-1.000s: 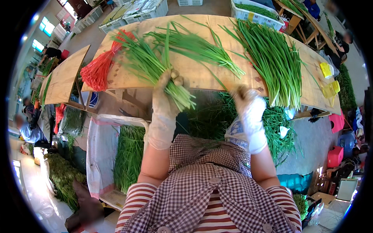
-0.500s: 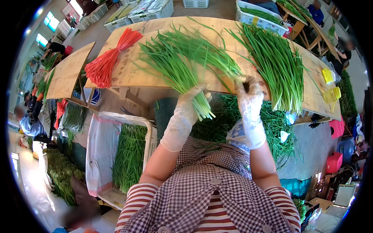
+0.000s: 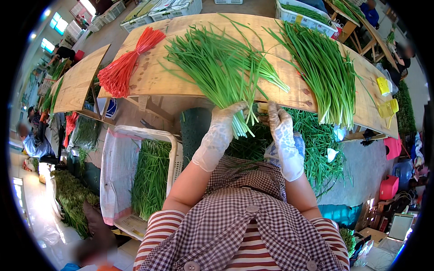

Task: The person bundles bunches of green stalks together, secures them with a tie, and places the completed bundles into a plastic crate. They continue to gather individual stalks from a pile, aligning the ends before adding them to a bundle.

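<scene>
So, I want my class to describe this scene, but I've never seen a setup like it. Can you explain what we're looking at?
There's no machine: these are a person's own two gloved hands. The view comes from a wide fisheye camera on their head, looking down, so straight edges look bent. The left hand grips a leafy green bunch near its pale ends. The right hand is close beside it; whether it holds anything is unclear. On the wooden table lie red strips at the left, a smaller green bunch partly under the held one, and a large green pile at the right.
</scene>
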A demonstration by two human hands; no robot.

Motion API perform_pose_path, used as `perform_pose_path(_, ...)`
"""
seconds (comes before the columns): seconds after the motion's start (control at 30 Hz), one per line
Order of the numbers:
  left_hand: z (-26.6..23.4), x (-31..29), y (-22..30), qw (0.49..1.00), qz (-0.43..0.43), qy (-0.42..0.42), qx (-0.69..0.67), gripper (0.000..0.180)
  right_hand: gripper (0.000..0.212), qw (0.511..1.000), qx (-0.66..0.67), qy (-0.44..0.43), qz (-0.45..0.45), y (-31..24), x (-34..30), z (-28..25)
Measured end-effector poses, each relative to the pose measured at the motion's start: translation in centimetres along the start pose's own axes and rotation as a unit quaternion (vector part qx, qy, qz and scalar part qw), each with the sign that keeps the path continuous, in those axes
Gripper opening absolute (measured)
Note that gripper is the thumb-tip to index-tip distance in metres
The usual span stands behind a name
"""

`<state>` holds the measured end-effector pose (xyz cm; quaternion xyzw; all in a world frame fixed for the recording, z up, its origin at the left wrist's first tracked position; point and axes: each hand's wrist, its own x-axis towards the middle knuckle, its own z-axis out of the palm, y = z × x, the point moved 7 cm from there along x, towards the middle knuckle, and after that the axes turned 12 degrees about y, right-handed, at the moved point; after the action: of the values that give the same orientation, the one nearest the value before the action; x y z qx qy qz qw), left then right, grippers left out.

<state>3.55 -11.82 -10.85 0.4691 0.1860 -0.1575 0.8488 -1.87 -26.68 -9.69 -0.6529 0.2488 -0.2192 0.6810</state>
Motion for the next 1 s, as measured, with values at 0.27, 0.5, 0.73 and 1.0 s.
perform_pose_path(0.27,-0.2,-0.2,0.5,0.997,0.024,-0.067,0.019,0.023,0.023,0.993,0.039,-0.044,0.102,-0.7,3.1,1.0)
perform_pose_path(0.5,-0.8,0.4,0.2,0.997,0.000,-0.065,-0.036,0.023,0.024,0.781,-0.458,0.184,-0.383,-8.9,-0.4,-1.0)
perform_pose_path(0.73,0.3,-0.9,-0.3,0.995,-0.049,-0.066,-0.053,0.023,0.016,0.977,-0.158,-0.107,-0.095,-0.4,-1.6,1.6)
perform_pose_path(1.0,-0.8,0.3,0.1,0.995,-0.041,-0.055,-0.070,0.019,0.012,0.793,-0.444,0.107,-0.404,-7.7,1.2,-0.7)
